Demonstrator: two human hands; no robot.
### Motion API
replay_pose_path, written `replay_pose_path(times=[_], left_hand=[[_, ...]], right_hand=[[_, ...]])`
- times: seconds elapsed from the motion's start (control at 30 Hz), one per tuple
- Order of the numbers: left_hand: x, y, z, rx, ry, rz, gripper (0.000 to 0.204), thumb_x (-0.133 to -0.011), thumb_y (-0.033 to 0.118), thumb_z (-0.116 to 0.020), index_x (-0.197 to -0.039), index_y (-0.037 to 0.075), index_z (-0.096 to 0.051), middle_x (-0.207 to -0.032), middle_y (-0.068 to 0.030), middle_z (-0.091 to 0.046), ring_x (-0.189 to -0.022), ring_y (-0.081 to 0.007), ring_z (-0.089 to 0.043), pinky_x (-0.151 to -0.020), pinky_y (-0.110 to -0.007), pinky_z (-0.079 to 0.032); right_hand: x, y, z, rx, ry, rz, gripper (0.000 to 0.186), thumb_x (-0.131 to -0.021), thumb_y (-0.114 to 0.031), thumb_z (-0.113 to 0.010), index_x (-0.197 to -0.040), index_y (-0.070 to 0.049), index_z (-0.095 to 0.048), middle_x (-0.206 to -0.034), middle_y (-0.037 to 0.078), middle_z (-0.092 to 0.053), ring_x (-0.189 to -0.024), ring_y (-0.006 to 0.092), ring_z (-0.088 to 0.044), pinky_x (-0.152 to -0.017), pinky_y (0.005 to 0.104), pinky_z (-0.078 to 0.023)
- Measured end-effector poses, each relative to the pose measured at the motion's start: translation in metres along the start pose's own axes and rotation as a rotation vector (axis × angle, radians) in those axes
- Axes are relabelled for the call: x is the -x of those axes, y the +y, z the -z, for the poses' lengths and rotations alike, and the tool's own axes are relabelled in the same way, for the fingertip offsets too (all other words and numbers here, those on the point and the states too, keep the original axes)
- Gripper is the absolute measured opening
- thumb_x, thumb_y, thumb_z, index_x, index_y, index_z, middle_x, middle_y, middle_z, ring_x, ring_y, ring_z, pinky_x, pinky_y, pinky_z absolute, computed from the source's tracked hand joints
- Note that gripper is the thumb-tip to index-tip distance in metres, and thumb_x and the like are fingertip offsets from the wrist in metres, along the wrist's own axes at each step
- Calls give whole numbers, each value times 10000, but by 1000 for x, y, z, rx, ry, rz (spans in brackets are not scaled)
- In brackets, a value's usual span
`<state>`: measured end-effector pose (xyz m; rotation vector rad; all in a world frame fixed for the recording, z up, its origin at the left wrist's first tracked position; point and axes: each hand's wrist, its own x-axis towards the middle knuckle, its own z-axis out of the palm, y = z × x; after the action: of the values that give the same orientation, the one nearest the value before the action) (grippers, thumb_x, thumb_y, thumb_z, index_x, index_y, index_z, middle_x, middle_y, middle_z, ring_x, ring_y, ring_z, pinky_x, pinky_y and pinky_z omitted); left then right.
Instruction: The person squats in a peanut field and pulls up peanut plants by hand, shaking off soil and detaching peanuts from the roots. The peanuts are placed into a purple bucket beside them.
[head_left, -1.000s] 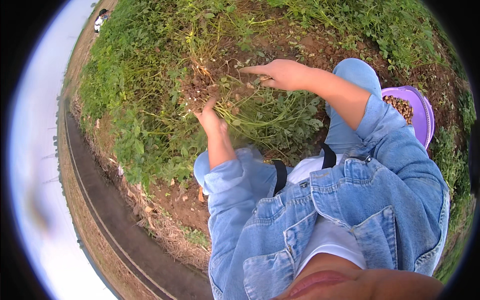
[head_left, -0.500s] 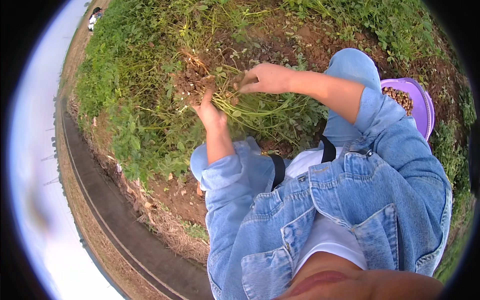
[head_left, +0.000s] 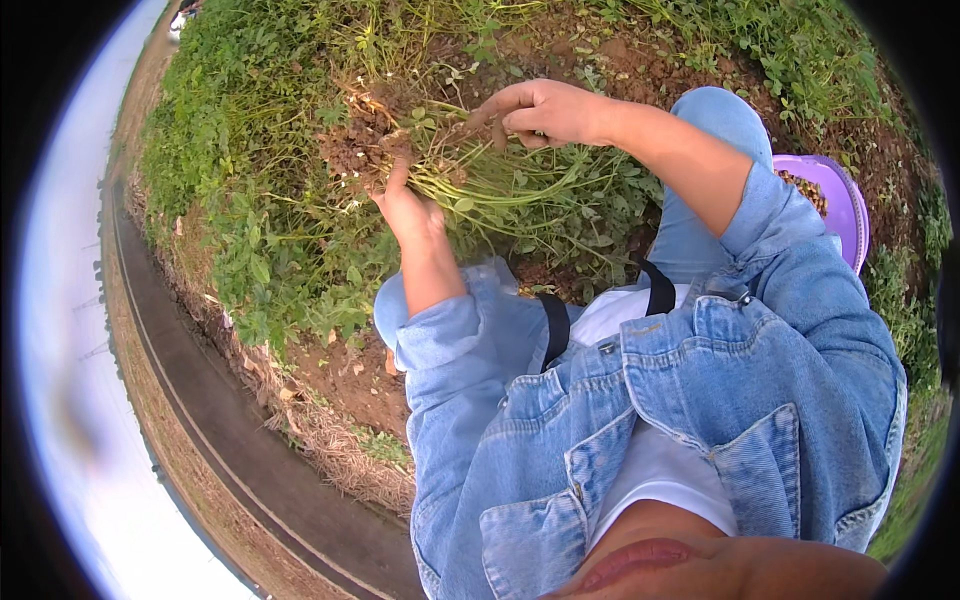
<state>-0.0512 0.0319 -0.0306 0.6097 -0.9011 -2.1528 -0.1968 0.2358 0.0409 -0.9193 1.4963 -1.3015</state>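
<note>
My left hand point(head_left: 411, 212) is closed around the stems of an uprooted bunch of peanut plants point(head_left: 455, 190), just below the roots. The root clump point(head_left: 358, 140), brown with clinging soil, sticks out beyond that hand to the upper left. Green stems trail rightward from my grip over the leafy growth. To the right of the roots, my right hand point(head_left: 550, 112) hovers by the stems, its index finger stretched left and the thumb apart. Nothing shows in its fingers, though their tips blend into the plants.
Beside my right knee stands a purple tub point(head_left: 848, 215) with small brown pods point(head_left: 805, 190) in it. Leafy plants point(head_left: 240, 130) cover the ground ahead, with bare soil point(head_left: 600, 70) between them. A paved path point(head_left: 210, 390) runs along the left. Someone far off shows at the upper left.
My right hand has moved up and to the right, away from the stems near the roots, and its fingers have spread. My left hand and the bunch have shifted slightly left.
</note>
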Motion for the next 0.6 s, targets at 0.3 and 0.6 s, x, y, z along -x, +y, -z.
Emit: replay_pose_path(times=[0.3, 0.6], left_hand=[[-6, -2, 7, -139, -3, 39, 335, -930, 172, -467, -1198, -28, -488, -1125, -190, -586, -970, -352, -615, -757, -540, -570], [-14, -4, 16, -135, 51, 20, 329, -941, 166, -446, -1203, -24, -498, -1137, -188, -585, -995, -357, -603, -792, -570, -548]], right_hand=[[-17, 22, 8, 797, 335, 202, 528, -777, -481, -694, -1080, -49, -666, -1021, 156, -666, -947, 302, -630, -829, 368, -490], [10, -2, 19, -380, -257, 110, 303, -897, -319, -586, -783, -38, -582, -651, 9, -490, -520, 64, -381, -430, 214, -277]])
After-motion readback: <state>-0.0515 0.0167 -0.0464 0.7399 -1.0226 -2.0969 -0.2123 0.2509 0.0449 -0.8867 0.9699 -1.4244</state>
